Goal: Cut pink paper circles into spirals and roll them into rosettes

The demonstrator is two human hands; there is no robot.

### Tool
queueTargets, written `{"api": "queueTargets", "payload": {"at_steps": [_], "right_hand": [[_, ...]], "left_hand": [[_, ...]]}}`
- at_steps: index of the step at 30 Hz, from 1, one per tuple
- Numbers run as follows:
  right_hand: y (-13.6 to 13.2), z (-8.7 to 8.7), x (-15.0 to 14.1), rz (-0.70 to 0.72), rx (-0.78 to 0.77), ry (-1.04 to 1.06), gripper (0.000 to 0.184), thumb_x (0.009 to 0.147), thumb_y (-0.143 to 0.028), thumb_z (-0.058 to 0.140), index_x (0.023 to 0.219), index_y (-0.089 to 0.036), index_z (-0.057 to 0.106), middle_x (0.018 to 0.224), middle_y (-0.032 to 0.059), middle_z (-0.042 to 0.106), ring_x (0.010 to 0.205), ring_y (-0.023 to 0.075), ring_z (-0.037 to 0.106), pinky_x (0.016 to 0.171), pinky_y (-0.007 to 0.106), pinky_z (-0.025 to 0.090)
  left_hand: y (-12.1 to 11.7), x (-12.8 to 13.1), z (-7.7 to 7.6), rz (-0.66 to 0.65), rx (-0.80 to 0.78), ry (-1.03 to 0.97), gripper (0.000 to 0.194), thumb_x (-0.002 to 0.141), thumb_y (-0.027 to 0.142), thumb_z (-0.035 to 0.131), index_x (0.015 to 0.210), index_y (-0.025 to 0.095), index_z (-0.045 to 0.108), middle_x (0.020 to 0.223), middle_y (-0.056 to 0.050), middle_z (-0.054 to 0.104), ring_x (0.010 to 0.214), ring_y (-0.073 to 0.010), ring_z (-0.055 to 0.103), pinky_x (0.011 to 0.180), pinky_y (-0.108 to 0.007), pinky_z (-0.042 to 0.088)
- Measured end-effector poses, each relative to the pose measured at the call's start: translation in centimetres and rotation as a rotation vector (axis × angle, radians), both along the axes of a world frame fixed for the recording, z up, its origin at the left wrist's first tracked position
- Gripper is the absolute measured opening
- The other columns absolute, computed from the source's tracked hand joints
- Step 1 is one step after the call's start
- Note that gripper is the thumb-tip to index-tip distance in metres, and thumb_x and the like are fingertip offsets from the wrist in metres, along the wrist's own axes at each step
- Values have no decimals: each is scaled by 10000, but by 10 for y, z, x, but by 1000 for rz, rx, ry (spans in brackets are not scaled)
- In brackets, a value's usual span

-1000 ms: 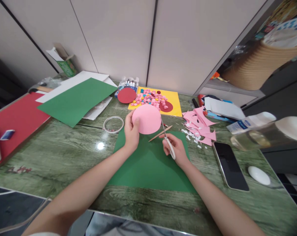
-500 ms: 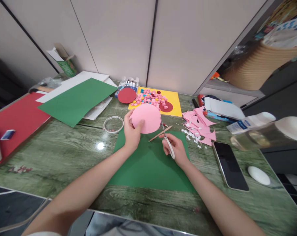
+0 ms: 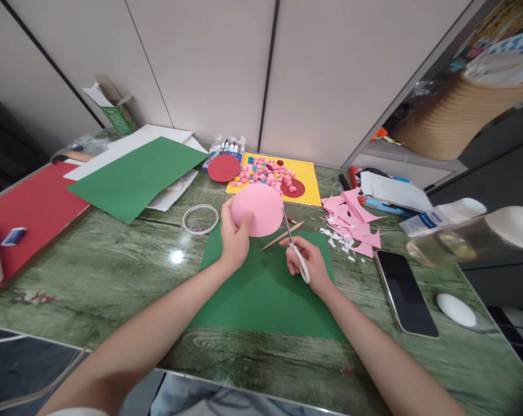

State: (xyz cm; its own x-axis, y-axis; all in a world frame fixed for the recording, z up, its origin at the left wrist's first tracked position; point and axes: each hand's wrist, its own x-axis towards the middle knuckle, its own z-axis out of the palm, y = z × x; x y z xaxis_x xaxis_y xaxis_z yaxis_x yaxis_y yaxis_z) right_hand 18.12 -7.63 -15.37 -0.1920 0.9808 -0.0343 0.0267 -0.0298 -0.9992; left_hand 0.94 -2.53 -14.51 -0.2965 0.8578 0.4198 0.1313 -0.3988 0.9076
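Observation:
My left hand [image 3: 236, 238] grips a round pink paper disc [image 3: 261, 209] by its left edge, thumb across the front. White-handled scissors [image 3: 301, 263] are in my right hand [image 3: 312, 261], their blades pointing up at the disc's right edge. Whether the blades bite into the paper I cannot tell. Both hands are held over a green paper sheet [image 3: 261, 306] on the table. Just beyond my right hand lie a pointed wooden stick [image 3: 282, 236] and a thin red-tipped item, partly hidden.
Behind the disc, pink paper balls [image 3: 267, 170] lie on a yellow sheet [image 3: 308, 173] beside a red disc [image 3: 223, 168]. Pink scraps [image 3: 352, 219], a phone [image 3: 406, 292] and a bottle [image 3: 473, 234] are on the right. A tape roll [image 3: 200, 219] and green paper [image 3: 140, 173] are left.
My left thumb has shifted a little across the pink disc, and the disc has moved slightly left. My right hand and the scissors stay almost where they were.

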Motion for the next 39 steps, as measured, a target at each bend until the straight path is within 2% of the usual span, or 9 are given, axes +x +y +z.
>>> {"api": "queueTargets", "payload": {"at_steps": [8, 28, 39], "right_hand": [[0, 1, 0, -4, 5, 22, 231, 794, -378, 552, 913, -180, 537, 490, -80, 420, 369, 59, 416, 386, 182, 271], [0, 0, -1, -9, -3, -7, 248, 789, -397, 549, 911, -181, 548, 464, -80, 430, 361, 69, 425, 377, 184, 294], [-1, 1, -1, 3, -16, 15, 279, 769, -414, 558, 917, -180, 527, 524, -68, 446, 386, 74, 435, 387, 191, 299]], "left_hand": [[-2, 0, 0, -35, 8, 24, 401, 795, 351, 544, 1156, 213, 435, 1136, -69, 513, 1071, -209, 484, 936, -362, 383], [-2, 3, 3, 32, -22, -16, 355, 800, 350, 543, 1110, 200, 456, 1085, -66, 522, 1009, -186, 509, 890, -338, 415], [-4, 1, -1, -40, -11, -19, 372, 796, 377, 534, 1118, 213, 448, 1127, -69, 517, 1075, -217, 491, 930, -366, 390]]}}
